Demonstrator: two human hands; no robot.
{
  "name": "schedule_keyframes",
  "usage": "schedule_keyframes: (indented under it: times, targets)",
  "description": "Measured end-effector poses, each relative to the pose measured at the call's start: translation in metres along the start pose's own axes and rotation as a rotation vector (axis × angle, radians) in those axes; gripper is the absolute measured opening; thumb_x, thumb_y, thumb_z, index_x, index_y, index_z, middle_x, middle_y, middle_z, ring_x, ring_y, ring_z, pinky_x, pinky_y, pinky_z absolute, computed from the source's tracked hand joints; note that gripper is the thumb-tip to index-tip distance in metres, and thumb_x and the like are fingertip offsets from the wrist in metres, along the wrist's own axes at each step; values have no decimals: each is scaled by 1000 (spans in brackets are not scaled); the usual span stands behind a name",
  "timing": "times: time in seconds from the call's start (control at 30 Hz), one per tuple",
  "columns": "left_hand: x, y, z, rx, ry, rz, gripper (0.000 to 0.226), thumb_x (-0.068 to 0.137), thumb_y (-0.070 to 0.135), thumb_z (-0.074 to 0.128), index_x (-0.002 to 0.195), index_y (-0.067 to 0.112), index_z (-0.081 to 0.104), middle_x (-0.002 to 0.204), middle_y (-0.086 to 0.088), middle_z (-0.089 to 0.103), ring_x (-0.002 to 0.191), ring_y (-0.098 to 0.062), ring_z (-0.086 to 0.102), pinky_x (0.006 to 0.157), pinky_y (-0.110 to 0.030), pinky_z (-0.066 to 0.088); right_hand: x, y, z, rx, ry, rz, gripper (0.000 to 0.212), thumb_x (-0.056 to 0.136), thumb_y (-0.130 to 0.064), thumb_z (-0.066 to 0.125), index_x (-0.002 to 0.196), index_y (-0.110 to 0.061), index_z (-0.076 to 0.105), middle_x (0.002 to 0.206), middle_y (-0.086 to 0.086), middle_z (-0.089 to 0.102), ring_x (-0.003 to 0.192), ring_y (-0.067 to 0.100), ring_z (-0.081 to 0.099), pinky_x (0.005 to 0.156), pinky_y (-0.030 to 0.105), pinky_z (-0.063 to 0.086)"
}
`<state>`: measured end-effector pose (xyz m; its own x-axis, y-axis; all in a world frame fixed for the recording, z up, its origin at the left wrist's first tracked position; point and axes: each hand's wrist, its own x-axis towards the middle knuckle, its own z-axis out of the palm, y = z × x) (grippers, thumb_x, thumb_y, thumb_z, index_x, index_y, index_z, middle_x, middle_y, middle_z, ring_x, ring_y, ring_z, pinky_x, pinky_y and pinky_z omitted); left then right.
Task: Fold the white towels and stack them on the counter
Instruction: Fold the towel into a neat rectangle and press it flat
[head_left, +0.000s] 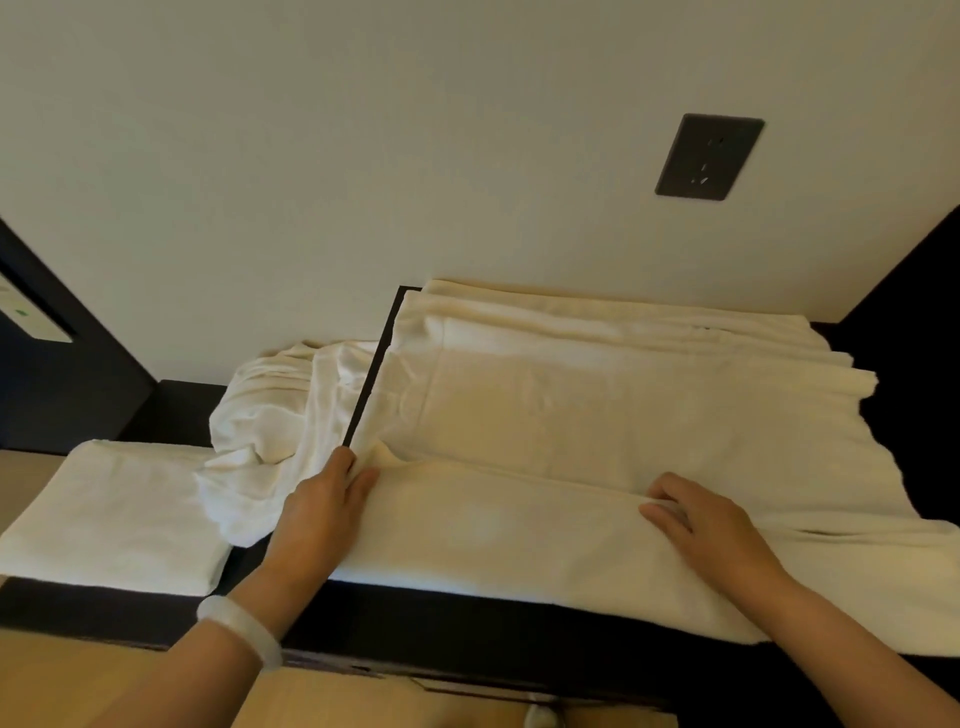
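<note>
Folding on a dark worktop (467, 618) set against a pale wall (363, 182). Gripping the near fold of the spread white towel (571, 405) with both hands: thumb and fingers of the left hand (332, 499) pinched on the fold's left end, those of the right hand (701, 519) curled over and closed on the doubled edge further along. Soft, limp, light cloth by the look of it, likely to sag and crease wherever unsupported; best taken at corners and along the doubled edge, held taut between two grips. Draped over the worktop's right side and front edge, so apt to slide if released. Hemmed in behind by the wall, and on the left by a crumpled towel (275, 415) just beside the left hand and, beyond it, a folded towel (114, 514) lying flat. Little spare room for a stack, probably, except atop that folded piece.
</note>
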<state>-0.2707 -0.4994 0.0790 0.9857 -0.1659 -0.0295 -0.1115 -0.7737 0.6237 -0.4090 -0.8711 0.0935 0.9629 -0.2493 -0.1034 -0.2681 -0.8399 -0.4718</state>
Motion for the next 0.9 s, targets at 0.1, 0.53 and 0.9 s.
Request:
schedule_keyframes:
  times: [0.1,0.53,0.9]
  targets:
    - [-28,-7,-8,-10,-43,-40,20,100,38,48,92,20,47,72,1,59,66,-14,57,61,-30,40,-22,-2,-3,24,-108,24,19,96,-34,60,79,-34,53,76,-12,64,74,0,59,67,17,44]
    - [-51,56,-83,-315,108,59,33,89,53,45,91,22,57,74,-7,66,67,-14,62,64,-30,49,-61,-52,-103,127,243,-128,18,86,-67,50,84,-50,57,76,-23,66,75,-6,62,68,7,43]
    - [139,124,-87,-307,249,190,31,99,39,51,80,14,50,62,-3,54,59,-18,49,55,-29,36,141,-52,-189,118,172,-157,20,91,-22,69,74,-31,65,71,-6,66,68,6,60,64,17,42]
